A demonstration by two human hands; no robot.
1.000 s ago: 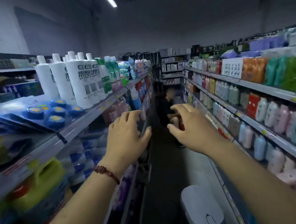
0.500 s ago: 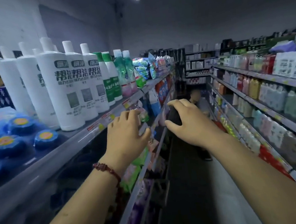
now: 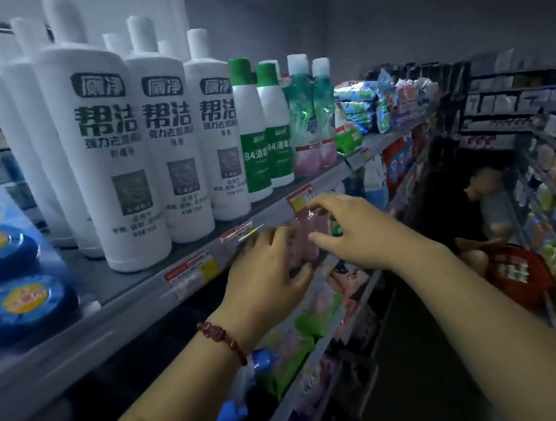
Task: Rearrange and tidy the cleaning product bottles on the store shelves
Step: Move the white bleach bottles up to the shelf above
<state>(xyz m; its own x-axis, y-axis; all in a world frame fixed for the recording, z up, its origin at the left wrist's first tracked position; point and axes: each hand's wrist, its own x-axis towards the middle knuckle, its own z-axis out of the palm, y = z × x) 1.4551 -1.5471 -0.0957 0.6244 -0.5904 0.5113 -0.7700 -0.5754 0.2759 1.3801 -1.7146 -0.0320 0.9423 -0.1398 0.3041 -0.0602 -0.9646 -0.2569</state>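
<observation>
My top shelf (image 3: 148, 292) carries tall white bottles (image 3: 116, 158) upright in rows, then green-labelled white bottles (image 3: 255, 137) and green-and-pink bottles (image 3: 305, 121) beside them. Blue round packs (image 3: 22, 302) lie at its near end. Stacked bags (image 3: 358, 106) sit farther along.

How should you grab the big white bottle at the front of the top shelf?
Take the big white bottle around its middle, on the label, coming straight in from the aisle side. It stands upright at the shelf edge with its front bare, while more white bottles press close on both sides and behind. The body looks wide, so both hands would probably be safer; the thin cap gives less hold.
</observation>
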